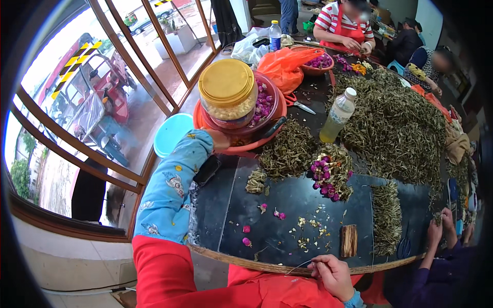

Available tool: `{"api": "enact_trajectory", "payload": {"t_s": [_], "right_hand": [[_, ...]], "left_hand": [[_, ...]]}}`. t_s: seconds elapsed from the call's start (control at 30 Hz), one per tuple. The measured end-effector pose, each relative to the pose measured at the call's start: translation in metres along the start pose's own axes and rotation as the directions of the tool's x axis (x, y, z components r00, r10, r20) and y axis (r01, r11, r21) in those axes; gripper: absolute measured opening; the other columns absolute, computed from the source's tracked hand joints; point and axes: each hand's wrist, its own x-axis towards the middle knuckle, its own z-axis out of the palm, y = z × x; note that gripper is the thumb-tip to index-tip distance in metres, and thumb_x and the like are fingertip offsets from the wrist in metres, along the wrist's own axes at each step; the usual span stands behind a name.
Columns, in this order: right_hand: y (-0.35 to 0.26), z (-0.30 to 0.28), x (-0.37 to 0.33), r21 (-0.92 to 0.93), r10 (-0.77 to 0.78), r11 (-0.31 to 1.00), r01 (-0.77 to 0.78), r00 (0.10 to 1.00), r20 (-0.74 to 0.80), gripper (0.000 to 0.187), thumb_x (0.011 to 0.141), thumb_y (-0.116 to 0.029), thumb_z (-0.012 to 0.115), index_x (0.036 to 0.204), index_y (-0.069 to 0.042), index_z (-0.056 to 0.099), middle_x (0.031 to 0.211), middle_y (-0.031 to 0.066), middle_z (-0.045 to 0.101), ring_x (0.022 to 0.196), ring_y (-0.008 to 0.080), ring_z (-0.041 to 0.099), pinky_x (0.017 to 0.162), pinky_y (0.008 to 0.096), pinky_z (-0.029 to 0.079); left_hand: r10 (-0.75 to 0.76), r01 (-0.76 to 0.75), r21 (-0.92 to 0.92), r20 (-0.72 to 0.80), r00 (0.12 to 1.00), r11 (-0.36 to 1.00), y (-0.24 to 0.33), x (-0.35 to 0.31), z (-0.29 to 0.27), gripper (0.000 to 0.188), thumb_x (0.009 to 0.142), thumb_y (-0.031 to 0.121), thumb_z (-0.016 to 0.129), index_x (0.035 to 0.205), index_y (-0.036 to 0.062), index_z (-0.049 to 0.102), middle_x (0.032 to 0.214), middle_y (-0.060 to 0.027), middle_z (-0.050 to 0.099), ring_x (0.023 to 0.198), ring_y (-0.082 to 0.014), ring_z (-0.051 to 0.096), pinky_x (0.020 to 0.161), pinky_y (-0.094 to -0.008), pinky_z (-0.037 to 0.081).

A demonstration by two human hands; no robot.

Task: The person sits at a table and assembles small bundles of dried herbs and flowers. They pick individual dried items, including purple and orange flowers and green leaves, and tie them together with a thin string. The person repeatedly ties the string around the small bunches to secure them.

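Note:
My left hand reaches to the orange-red basin at the table's left, its fingers hidden beside the stacked containers. In that basin sit a bowl of purple dried flowers and a clear jar with a gold lid and pale contents. At the table's front edge my right hand is closed in a pinch on a thin wire or thread. Nearby on the dark table lie small white and yellow petals, loose purple flower heads and a striped wooden block.
A bottle of yellowish liquid stands beside a large heap of dried leaves. Scissors lie by an orange bag. A purple flower bunch and a leaf bundle lie ahead. Co-workers' hands are at the right.

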Motion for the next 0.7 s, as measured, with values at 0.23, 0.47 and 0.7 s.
{"api": "enact_trajectory", "payload": {"t_s": [0.23,0.47,0.7], "right_hand": [[-0.004,0.005,0.003,0.013,0.009,1.000,-0.010,0.997,0.076,0.017,0.100,0.000,0.049,0.111,0.004,0.061,0.092,0.0121,0.073,0.075,0.0113,0.066,0.069,0.0260,0.055],[-0.007,0.002,-0.005,0.016,0.001,1.000,-0.002,0.999,0.052,0.017,0.099,0.000,0.049,0.111,0.005,0.060,0.093,0.0129,0.073,0.075,0.0119,0.067,0.070,0.0263,0.056],[-0.001,0.001,-0.012,0.009,0.034,0.999,-0.034,0.999,0.031,0.017,0.098,0.000,0.051,0.111,0.005,0.061,0.092,0.0115,0.074,0.076,0.0130,0.070,0.070,0.0259,0.056]], "left_hand": [[0.003,-0.024,-0.070,-0.293,0.956,0.997,-0.011,0.026,-0.020,0.040,0.093,0.027,0.047,0.127,0.0155,0.065,0.120,-0.0128,0.068,0.115,-0.0307,0.063,0.100,-0.0422,0.048],[0.245,-0.261,-0.077,-0.174,0.954,0.962,-0.007,0.030,0.014,0.037,0.092,0.024,0.050,0.124,0.0187,0.068,0.117,-0.0112,0.069,0.111,-0.0307,0.064,0.098,-0.0421,0.050],[0.274,-0.279,-0.002,-0.177,0.945,0.960,0.003,0.019,0.002,0.033,0.086,0.016,0.059,0.116,0.0175,0.073,0.110,-0.0122,0.072,0.105,-0.0322,0.067,0.095,-0.0409,0.052]]}}
